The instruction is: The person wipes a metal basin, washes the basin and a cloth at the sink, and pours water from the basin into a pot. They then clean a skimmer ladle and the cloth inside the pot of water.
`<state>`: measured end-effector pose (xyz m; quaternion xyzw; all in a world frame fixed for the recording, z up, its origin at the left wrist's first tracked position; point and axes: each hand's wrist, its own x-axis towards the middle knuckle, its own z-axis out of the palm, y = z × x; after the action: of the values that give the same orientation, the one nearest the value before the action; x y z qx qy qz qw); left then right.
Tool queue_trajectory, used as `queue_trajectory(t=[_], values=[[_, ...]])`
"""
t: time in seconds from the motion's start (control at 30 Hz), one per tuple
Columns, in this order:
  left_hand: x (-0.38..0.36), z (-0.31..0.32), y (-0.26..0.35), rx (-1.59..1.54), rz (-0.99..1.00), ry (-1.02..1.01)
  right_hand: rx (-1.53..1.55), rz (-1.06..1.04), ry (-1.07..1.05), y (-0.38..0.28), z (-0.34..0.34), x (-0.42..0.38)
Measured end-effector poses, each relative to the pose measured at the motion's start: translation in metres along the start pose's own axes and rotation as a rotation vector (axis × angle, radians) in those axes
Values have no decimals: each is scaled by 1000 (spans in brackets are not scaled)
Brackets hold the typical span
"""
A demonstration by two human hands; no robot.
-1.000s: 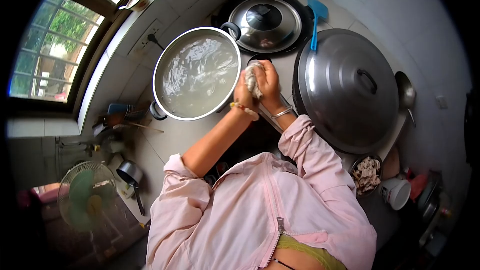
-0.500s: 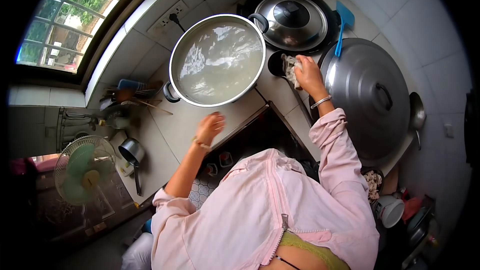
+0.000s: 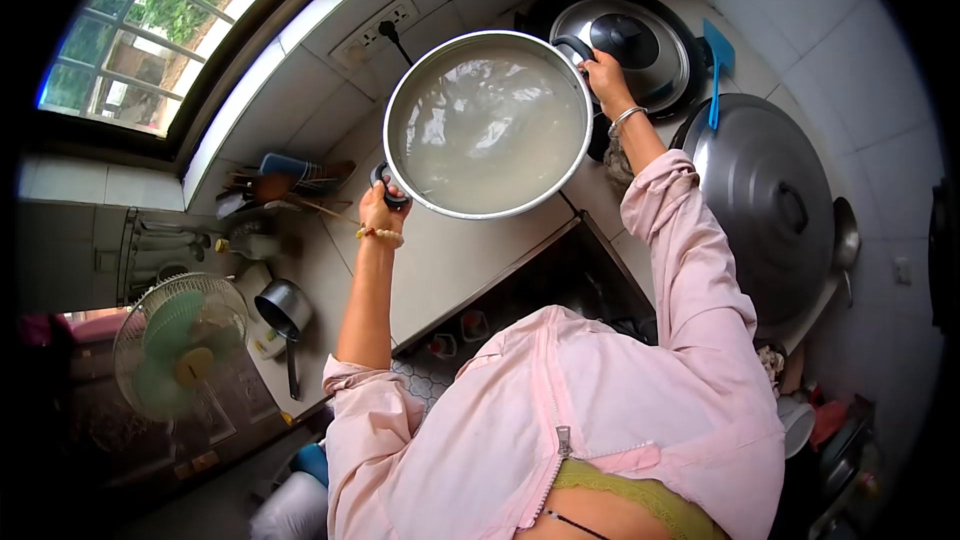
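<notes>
A large steel pot (image 3: 404, 110) full of cloudy water stands on the tiled counter (image 3: 450, 260). My left hand (image 3: 381, 208) grips its near-left black handle. My right hand (image 3: 601, 74) grips the far-right black handle. Just below my right forearm a grey wrung cloth (image 3: 617, 162) lies on the counter, partly hidden by my pink sleeve.
Behind the pot sits a lidded cooker (image 3: 632, 42). A big wok lid (image 3: 775, 205) with a blue spatula (image 3: 716, 68) fills the right. A wall socket (image 3: 375, 32), utensils (image 3: 280, 180), a small saucepan (image 3: 285, 315) and a fan (image 3: 175, 345) are at left.
My right hand dropped the cloth and moved to the pot's far handle. My left hand rose from the counter and took the near handle.
</notes>
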<state>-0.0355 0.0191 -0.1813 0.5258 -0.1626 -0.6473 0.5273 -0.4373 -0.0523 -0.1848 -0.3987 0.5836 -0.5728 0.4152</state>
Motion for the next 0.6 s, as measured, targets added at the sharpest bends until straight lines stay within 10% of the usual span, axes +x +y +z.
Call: queue_trajectory(t=[0.6], values=[[36, -75, 40, -89, -66, -192, 356, 146, -56, 4, 26, -90]])
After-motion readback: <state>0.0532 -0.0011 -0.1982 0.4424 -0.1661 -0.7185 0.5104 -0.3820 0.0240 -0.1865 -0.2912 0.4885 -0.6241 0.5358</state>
